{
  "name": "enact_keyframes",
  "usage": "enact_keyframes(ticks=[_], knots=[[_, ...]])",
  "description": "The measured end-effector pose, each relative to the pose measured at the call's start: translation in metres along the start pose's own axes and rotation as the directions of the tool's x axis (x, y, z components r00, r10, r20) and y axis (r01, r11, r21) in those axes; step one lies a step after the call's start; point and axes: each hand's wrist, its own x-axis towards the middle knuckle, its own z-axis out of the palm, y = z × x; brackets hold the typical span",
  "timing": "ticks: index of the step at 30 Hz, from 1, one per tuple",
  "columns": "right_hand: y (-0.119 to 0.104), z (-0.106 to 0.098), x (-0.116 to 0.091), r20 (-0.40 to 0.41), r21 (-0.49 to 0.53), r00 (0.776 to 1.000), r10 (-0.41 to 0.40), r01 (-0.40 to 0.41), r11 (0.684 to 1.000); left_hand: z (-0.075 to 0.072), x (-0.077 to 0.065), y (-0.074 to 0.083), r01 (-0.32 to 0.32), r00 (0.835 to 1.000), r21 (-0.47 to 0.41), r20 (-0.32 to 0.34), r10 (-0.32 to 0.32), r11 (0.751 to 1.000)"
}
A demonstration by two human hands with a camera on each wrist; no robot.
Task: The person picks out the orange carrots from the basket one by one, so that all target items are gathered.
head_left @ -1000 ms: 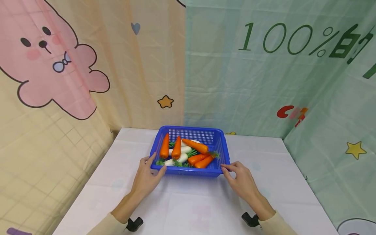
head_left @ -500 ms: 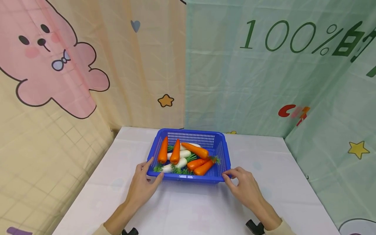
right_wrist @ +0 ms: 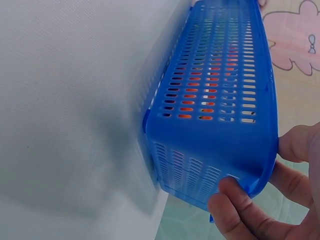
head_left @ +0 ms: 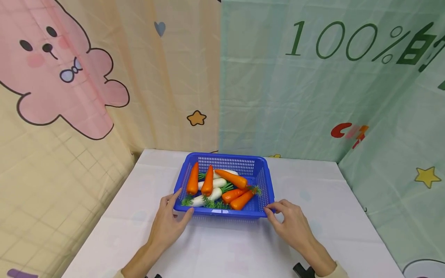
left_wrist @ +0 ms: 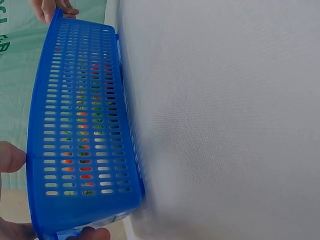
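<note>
A blue plastic basket (head_left: 243, 214) with slotted walls stands on the white table, holding several orange carrots (head_left: 192, 180) and white radishes (head_left: 214, 194) with green tops. At its near left corner my left hand (head_left: 167, 224) grips the rim, thumb along the front and fingers at the side. The near right corner is pinched by my right hand (head_left: 292, 227). In the right wrist view, the thumb presses the rim of the basket (right_wrist: 215, 140) from above while fingers curl beneath it. Through the slots of the basket (left_wrist: 90, 210) in the left wrist view, bits of orange show.
A white cloth covers the table (head_left: 226, 251). Printed curtains hang behind and on both sides: beige with a pink bear (head_left: 69, 96) at left, green with large lettering (head_left: 330, 40) at right.
Both hands have drawn the basket a short way toward me, mostly in the first half second. The carrots and radishes have travelled along inside it. Both grips stay the same.
</note>
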Motion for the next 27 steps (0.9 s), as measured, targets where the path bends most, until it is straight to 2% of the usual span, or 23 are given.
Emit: enact_keyframes(ticks=[8, 15, 27], knots=[[0.0, 0.0, 0.002, 0.017, -0.03, 1.0, 0.007, -0.006, 1.0, 0.0, 0.001, 0.0, 0.004, 1.0, 0.063, 0.022, -0.006, 0.998], [0.0, -0.002, 0.004, 0.048, -0.067, 0.998, 0.026, -0.023, 0.997, 0.0, 0.009, -0.001, -0.004, 0.999, 0.126, 0.044, -0.001, 0.992], [0.002, -0.005, 0.015, 0.12, -0.133, 0.991, 0.064, -0.048, 0.99, -0.005, 0.042, 0.006, -0.104, 0.988, 0.248, 0.14, 0.071, 0.963]])
